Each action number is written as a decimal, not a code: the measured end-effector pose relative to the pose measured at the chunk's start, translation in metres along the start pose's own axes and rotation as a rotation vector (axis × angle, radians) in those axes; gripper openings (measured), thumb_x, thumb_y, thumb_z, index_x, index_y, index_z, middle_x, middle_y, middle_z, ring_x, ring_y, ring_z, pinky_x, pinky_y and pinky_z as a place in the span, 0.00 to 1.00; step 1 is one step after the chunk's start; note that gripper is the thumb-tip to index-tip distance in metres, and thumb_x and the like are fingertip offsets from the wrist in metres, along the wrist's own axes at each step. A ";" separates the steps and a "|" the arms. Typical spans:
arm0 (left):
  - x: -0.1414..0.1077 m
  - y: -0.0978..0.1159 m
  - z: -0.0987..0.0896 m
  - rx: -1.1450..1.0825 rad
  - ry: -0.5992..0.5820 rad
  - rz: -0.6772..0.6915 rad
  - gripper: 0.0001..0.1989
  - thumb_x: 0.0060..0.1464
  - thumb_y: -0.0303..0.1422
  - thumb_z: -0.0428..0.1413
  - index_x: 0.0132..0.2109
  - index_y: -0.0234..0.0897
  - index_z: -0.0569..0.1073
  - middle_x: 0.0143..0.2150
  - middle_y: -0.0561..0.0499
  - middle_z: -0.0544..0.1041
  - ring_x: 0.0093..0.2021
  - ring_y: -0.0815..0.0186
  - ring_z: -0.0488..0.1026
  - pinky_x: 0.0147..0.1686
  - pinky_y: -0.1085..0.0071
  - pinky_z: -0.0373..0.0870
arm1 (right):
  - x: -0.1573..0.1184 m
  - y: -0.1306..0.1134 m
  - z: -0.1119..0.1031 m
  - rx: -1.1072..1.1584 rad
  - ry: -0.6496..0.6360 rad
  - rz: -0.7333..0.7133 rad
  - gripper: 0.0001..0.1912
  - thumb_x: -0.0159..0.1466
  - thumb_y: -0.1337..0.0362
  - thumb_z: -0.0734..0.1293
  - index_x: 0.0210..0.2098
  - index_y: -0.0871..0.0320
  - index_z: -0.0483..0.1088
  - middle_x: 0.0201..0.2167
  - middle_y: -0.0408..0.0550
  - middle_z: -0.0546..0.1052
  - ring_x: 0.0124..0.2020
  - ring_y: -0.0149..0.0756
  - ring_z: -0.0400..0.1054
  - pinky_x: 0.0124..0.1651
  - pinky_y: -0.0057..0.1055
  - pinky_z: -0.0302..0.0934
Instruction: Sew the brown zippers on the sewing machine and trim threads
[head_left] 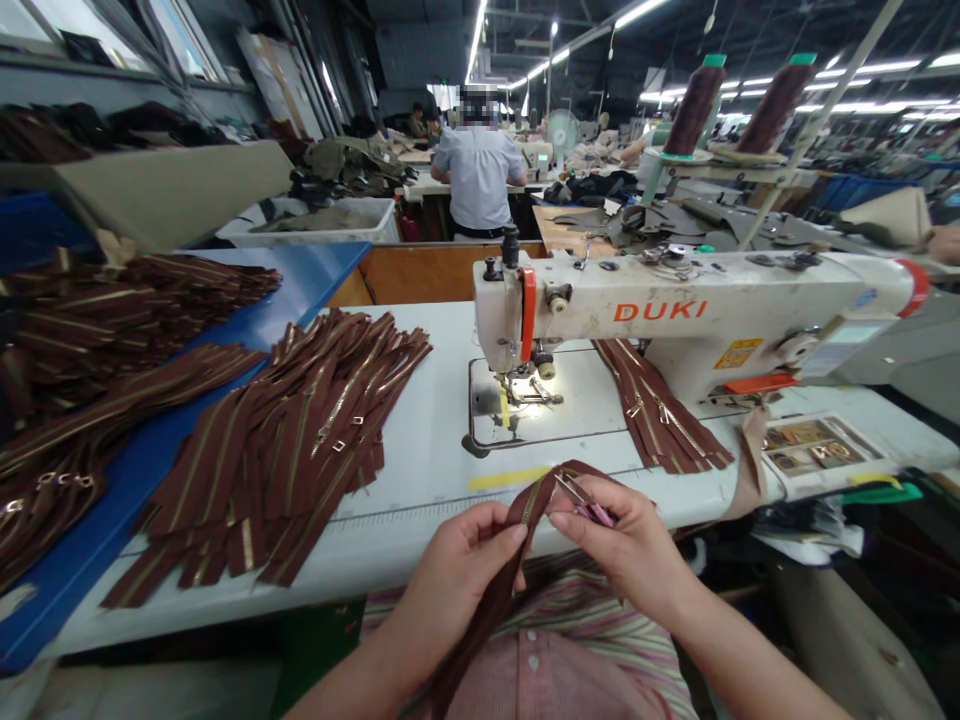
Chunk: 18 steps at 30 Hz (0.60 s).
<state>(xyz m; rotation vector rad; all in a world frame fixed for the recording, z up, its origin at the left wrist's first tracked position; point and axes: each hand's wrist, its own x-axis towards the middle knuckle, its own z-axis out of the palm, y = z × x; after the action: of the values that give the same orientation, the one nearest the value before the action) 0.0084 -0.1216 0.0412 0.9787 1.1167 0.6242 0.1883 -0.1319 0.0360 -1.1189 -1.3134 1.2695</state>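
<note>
Between my hands, in front of the sewing machine (690, 310), a brown zipper (534, 500) with gold teeth bends over the table's front edge and hangs toward my lap. My left hand (469, 560) pinches its tape between thumb and fingers. In my right hand (630, 545) is a small pair of thread scissors (592, 502) with pinkish handles, blades pointing up and left beside the zipper. The right thumb and fingertips are close to the zipper's edge; whether they also grip the tape I cannot tell.
Brown zippers (300, 430) lie piled left of the machine, with more heaped on a blue table (315, 275). Several zippers (660, 420) lie under the machine's arm. A small parts tray (821, 450) sits right, thread cones (694, 110) stand behind, and a person (480, 175) sits ahead.
</note>
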 end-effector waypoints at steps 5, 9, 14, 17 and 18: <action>0.003 -0.001 0.003 0.004 -0.034 0.027 0.18 0.44 0.47 0.60 0.29 0.35 0.68 0.19 0.57 0.68 0.19 0.72 0.62 0.22 0.75 0.57 | 0.004 0.004 0.018 0.123 -0.061 0.152 0.15 0.62 0.53 0.65 0.29 0.59 0.66 0.15 0.33 0.59 0.13 0.21 0.48 0.16 0.21 0.43; -0.001 0.002 0.005 0.060 0.034 0.073 0.16 0.45 0.45 0.58 0.29 0.36 0.68 0.18 0.59 0.63 0.18 0.73 0.60 0.20 0.76 0.54 | 0.006 -0.002 0.022 0.195 -0.103 0.221 0.18 0.59 0.50 0.67 0.26 0.58 0.62 0.13 0.30 0.55 0.12 0.20 0.44 0.14 0.20 0.39; 0.001 0.001 0.001 0.086 -0.009 0.058 0.15 0.48 0.45 0.56 0.31 0.35 0.68 0.17 0.59 0.65 0.17 0.73 0.61 0.19 0.77 0.58 | 0.010 -0.010 0.017 0.131 -0.015 0.218 0.21 0.56 0.47 0.67 0.25 0.58 0.63 0.12 0.31 0.57 0.11 0.21 0.46 0.14 0.21 0.40; 0.006 -0.003 -0.003 0.071 -0.047 0.038 0.15 0.49 0.44 0.55 0.38 0.36 0.68 0.20 0.59 0.67 0.13 0.75 0.58 0.14 0.78 0.53 | 0.011 -0.007 0.014 0.102 0.058 0.190 0.20 0.56 0.47 0.68 0.27 0.59 0.65 0.13 0.33 0.59 0.12 0.21 0.48 0.15 0.21 0.42; 0.007 -0.005 -0.004 0.060 -0.040 0.053 0.17 0.49 0.43 0.55 0.42 0.37 0.67 0.22 0.59 0.68 0.12 0.76 0.57 0.13 0.79 0.50 | 0.011 -0.006 0.014 0.101 0.072 0.176 0.19 0.56 0.48 0.69 0.27 0.59 0.65 0.13 0.33 0.59 0.12 0.21 0.48 0.15 0.22 0.42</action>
<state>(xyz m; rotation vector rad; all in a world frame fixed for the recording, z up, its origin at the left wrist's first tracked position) 0.0070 -0.1165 0.0335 1.0708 1.0826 0.6142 0.1736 -0.1232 0.0419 -1.2182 -1.1040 1.3944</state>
